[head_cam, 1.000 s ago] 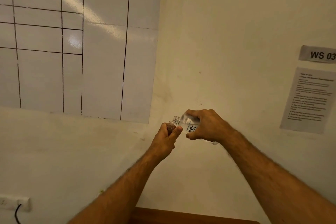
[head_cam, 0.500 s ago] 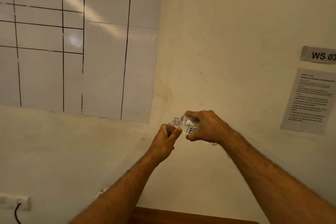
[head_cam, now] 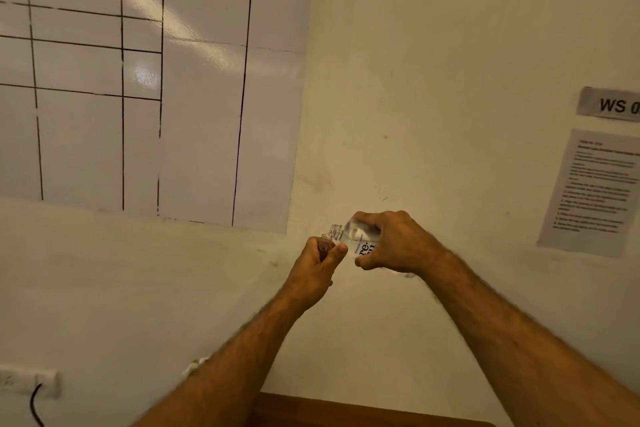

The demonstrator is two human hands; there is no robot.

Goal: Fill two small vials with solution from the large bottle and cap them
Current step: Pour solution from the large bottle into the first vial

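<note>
Vial (head_cam: 325,242) sits in the left hand (head_cam: 317,269), held up in front of the wall (head_cam: 433,80), fingers & thumb curled round its body so only the open neck shows above the fist. Large bottle (head_cam: 356,236) is in the right hand (head_cam: 389,243), fingers wrapped over the top and thumb underneath, tipped over nearly on its side w/ its open threaded mouth just above and touching or almost touching the vial's rim; can't tell which. Handling, as a guess: vial looks like clear plastic or glass, v. light, stiff, small enough that a pinch round the body is the only sensible hold, keeping the neck free. It'd get slick if solution runs down the outside, and a narrow mouth means easy to miss. Bottle is clear, part full, light-to-moderate weight, label giving a bit of grip; best held round the mid-body as now so the tilt can be fine-tuned from the wrist. If soft plastic, a squeeze would spurt liquid, so light grip. No stream visible between the two mouths; too small to say if liquid is flowing or how full the vial is. Vs. the earlier frames: next to nothing differs. Both hands keep the same grips, same tilt on the bottle, mouths at the same spot; the view has shifted only a hair. Edge of the wooden worktop (head_cam: 346,412) shows at bottom; no caps or second vial in view.
</note>
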